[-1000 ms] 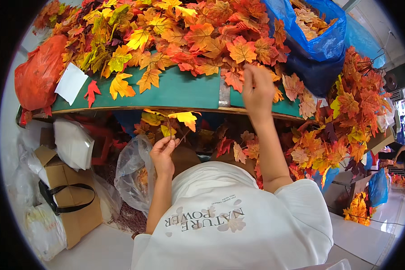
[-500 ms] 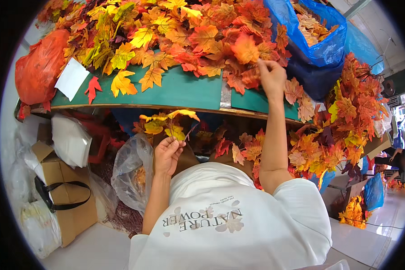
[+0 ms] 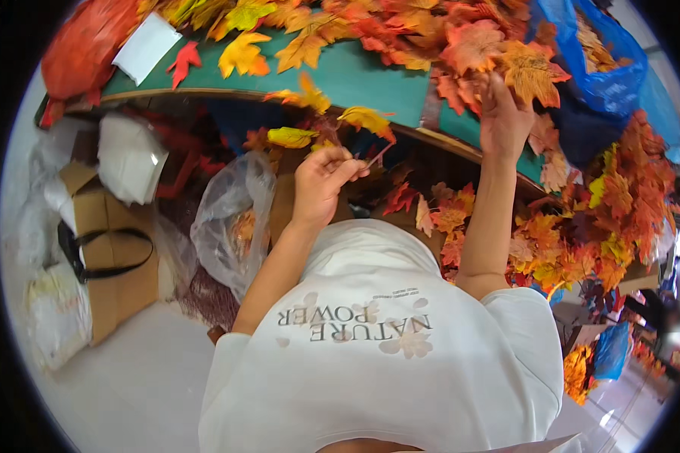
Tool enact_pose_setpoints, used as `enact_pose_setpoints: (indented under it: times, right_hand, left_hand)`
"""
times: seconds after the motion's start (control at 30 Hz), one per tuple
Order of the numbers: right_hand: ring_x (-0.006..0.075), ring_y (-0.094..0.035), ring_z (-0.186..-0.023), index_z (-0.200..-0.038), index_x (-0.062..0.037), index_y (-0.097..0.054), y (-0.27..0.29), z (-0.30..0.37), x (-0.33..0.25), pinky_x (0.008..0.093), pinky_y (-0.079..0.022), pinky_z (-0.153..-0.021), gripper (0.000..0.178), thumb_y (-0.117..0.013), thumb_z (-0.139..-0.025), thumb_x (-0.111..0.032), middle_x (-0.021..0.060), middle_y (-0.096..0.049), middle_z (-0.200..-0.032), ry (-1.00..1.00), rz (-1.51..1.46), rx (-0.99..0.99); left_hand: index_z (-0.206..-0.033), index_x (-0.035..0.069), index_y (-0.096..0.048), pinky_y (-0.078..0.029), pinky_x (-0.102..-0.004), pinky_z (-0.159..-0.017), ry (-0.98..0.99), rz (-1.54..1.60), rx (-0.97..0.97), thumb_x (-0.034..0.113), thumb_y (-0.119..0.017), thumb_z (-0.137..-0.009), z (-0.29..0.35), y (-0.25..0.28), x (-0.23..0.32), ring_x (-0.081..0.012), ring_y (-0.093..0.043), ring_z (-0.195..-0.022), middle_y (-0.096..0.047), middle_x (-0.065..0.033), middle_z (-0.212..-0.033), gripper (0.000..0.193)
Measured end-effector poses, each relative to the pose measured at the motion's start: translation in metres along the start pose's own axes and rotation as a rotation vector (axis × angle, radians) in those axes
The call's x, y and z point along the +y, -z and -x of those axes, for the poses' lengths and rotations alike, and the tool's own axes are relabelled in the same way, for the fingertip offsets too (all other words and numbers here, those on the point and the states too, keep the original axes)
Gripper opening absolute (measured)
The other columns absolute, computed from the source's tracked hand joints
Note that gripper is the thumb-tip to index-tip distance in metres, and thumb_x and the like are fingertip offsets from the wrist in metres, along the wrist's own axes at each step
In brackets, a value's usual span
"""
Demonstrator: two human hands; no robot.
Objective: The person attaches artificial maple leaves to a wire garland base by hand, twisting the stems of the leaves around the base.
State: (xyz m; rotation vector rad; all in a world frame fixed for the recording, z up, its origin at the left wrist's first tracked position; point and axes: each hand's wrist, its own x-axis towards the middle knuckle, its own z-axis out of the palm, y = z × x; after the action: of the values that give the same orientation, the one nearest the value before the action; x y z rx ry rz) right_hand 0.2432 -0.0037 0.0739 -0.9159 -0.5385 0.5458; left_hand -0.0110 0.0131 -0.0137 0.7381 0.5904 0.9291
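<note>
My left hand [image 3: 325, 181] is closed in a pinch on the stem of an artificial maple leaf spray [image 3: 366, 121]. Its yellow leaves stand up just in front of the table's near edge, and a thin stem end pokes out past the fingers. Farther right, my right hand [image 3: 505, 124] reaches over the edge with its fingers closed on an orange maple leaf [image 3: 533, 72]. That leaf lies over the front of a large heap of red and orange artificial leaves [image 3: 400, 30]. The fingertips of the right hand are partly hidden among the leaves.
The green table [image 3: 340, 72] has a curved-looking wooden edge. On it rest a white card [image 3: 147, 47], a small red leaf [image 3: 183, 64] and a red bag [image 3: 83, 49]; a blue bag [image 3: 612, 83] stands right. Below left are a clear bag [image 3: 230, 219] and a cardboard box [image 3: 121, 264].
The view has shifted, so the table sits higher. My left hand has risen with the yellow spray, its leaves now spread wider. My right hand has drawn back toward the table edge with an orange leaf.
</note>
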Motion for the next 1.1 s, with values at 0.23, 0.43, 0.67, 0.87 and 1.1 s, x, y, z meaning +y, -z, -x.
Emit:
enact_pose_setpoints:
  times: [0.23,0.43,0.67,0.87,1.1]
  right_hand:
    - [0.0127,-0.062,-0.081,-0.095,0.0001,-0.064,-0.022,0.094,0.060,0.0252,-0.049,-0.075,0.016,-0.065,-0.079,0.003,0.0071,-0.066,-0.092,-0.319,0.285,-0.299]
    - [0.0113,-0.059,-0.082,-0.093,-0.0038,-0.059,-0.022,0.117,0.082,0.0261,-0.049,-0.073,0.024,-0.072,-0.073,0.001,0.0019,-0.062,-0.089,-0.493,0.085,-0.228]
    - [0.0127,-0.061,-0.076,-0.094,-0.0036,-0.058,-0.026,0.123,0.076,0.0253,-0.051,-0.065,0.018,-0.068,-0.078,-0.001,0.0036,-0.062,-0.084,-0.664,-0.118,-0.161]
    - [0.0130,-0.062,-0.077,-0.093,-0.0030,-0.059,-0.021,0.122,0.080,0.0255,-0.052,-0.064,0.016,-0.067,-0.079,-0.002,0.0049,-0.063,-0.085,-0.664,-0.140,-0.209]
    - [0.0140,-0.061,-0.077,-0.094,-0.0031,-0.058,-0.019,0.121,0.079,0.0268,-0.050,-0.065,0.015,-0.066,-0.081,-0.005,0.0044,-0.062,-0.085,-0.680,-0.122,-0.203]
  left_hand:
    - [-0.091,0.000,-0.056,-0.051,-0.0289,-0.074,-0.020,-0.100,-0.058,0.002,-0.063,-0.083,0.000,-0.004,0.006,-0.0184,-0.064,-0.077,-0.065,-0.0108,-0.085,0.011]
    - [-0.087,-0.001,-0.056,-0.053,-0.0260,-0.074,-0.074,-0.102,-0.041,-0.003,-0.064,-0.081,0.000,-0.005,0.007,-0.0147,-0.064,-0.076,-0.064,-0.0096,-0.082,0.011]
    - [-0.091,-0.001,-0.056,-0.052,-0.0283,-0.075,-0.097,-0.115,-0.074,-0.002,-0.063,-0.082,-0.001,-0.007,0.007,-0.0145,-0.062,-0.076,-0.062,-0.0069,-0.084,0.011]
    - [-0.091,-0.001,-0.056,-0.053,-0.0288,-0.075,-0.086,-0.109,-0.086,-0.003,-0.063,-0.082,-0.003,-0.006,0.005,-0.0152,-0.062,-0.076,-0.062,-0.0072,-0.085,0.012]
    - [-0.092,-0.002,-0.055,-0.052,-0.0255,-0.075,-0.060,-0.088,-0.086,-0.002,-0.065,-0.080,-0.003,-0.007,0.004,-0.0145,-0.063,-0.078,-0.063,-0.0089,-0.086,0.015]
